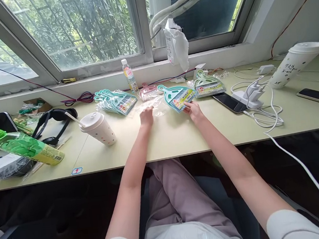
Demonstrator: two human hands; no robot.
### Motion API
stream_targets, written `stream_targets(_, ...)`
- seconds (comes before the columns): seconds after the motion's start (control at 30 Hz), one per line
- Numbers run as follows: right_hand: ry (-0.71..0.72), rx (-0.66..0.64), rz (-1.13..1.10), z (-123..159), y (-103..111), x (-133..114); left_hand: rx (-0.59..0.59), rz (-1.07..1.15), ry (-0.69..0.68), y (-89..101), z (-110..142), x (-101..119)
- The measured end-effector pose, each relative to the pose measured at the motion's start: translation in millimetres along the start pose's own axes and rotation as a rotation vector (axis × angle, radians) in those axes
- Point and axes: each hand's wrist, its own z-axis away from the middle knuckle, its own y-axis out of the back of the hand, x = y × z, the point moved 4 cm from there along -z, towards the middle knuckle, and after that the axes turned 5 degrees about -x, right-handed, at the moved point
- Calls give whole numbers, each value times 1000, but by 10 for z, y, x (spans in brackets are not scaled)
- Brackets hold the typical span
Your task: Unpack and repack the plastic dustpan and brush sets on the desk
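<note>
My right hand grips the lower right edge of a teal mini dustpan-and-brush set with a printed label, tilted just above the table. Closed, my left hand pinches the near edge of a clear plastic bag that lies crumpled between both hands. Behind the bag sits a pink dustpan set in wrapping. Several wrapped teal sets form a pile to the left. On the right, a green dustpan set lies with its label up.
A white lidded cup with a straw stands left of my left arm. Beyond it lie a green-capped bottle and headphones. A black phone, a power strip and cables are on the right. A small bottle stands by the window.
</note>
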Motion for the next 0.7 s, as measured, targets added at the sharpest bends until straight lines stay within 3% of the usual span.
stream_targets(0.17, -19, -250, 80, 71, -176, -23, 374, 181, 105, 317, 14, -243)
stream_targets(0.23, -51, -333, 112, 113, -245, -15, 466, 193, 154, 421, 44, -325)
stream_targets(0.3, -76, -327, 150, 133, -268, -2, 513, 176, 151, 488, 70, -345)
stream_targets(0.5, -2, -113, 146, 103, -212, 3, 417, -59, 38, 424, 89, -110)
stream_targets(0.7, 4, -291, 119, 168, -341, 60, 380, -145, -71, 327, 129, 92)
